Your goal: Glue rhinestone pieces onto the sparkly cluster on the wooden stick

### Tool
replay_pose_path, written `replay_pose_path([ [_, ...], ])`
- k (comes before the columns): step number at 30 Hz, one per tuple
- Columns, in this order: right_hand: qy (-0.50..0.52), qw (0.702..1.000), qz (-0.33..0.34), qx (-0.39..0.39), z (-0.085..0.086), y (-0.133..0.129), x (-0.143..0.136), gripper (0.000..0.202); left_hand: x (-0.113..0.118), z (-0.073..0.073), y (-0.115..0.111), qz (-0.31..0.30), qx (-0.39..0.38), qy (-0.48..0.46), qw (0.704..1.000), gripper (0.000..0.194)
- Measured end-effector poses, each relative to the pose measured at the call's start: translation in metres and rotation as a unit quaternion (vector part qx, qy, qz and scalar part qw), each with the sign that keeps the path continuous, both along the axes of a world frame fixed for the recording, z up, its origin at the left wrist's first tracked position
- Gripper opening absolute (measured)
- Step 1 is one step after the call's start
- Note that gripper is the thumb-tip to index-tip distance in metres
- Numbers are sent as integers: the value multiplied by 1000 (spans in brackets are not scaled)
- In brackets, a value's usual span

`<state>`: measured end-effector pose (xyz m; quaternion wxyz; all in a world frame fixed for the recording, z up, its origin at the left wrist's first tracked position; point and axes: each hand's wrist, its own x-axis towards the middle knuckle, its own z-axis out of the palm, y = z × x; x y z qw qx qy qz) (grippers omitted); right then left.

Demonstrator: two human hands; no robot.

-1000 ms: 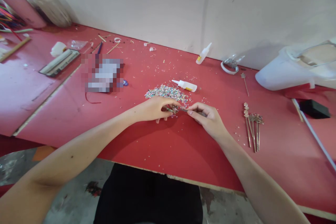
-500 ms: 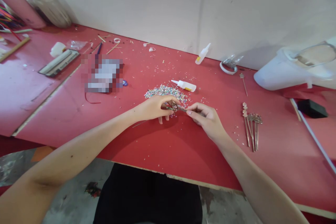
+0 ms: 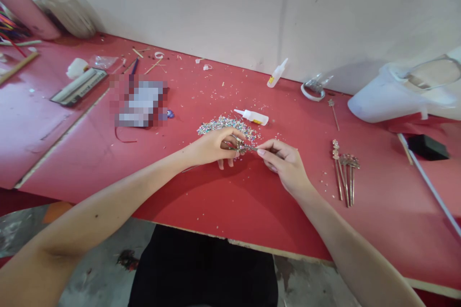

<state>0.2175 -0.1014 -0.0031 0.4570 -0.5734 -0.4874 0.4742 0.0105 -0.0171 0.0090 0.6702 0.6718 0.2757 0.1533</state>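
Observation:
Between my hands is a metallic hair stick point(image 3: 240, 144) with an ornate gold-coloured head, partly hidden by fingers. My left hand point(image 3: 216, 146) curls thumb and forefinger around the decorated head, its other fingers hanging below. From the right, my right hand point(image 3: 283, 158) pinches the thin stem between thumb and fingertips. Just beyond my left hand lies a heap of small multicoloured chips point(image 3: 225, 123). A white glue bottle point(image 3: 255, 117) with a narrow nozzle rests on its side behind the heap.
Several finished-looking hair sticks point(image 3: 346, 172) lie at the right, another single stick point(image 3: 334, 112) behind them. A second glue bottle point(image 3: 277, 74) is near the wall. Farther right are a white pail point(image 3: 382, 96) and a black block point(image 3: 428, 147). A blurred-out rectangular item point(image 3: 140, 103) lies left on the red table point(image 3: 216, 206).
The hair stick's head has turned slightly, and more of its gold ornament shows between my fingers. Both hands keep nearly the same place.

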Motion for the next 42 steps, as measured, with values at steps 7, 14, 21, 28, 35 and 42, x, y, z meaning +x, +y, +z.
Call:
replay_pose_path([
  [7,7,1000,-1,6,0,0,1,16,-1,-1,0,-3,12,7,1000,29],
  [14,7,1000,-14,9,-2,0,3,16,-1,-4,3,-10,15,1,1000,29],
  [21,-25,1000,-9,12,-1,1,5,18,-2,-3,3,-14,14,11,1000,30],
  [28,-61,998,2,25,3,0,2,18,-2,-2,4,-14,23,20,999,29],
  [35,-83,996,-10,21,4,0,3,20,-3,-2,4,-22,22,19,999,31],
  [42,-118,993,0,21,8,0,1,22,-3,2,4,-19,38,23,999,32],
])
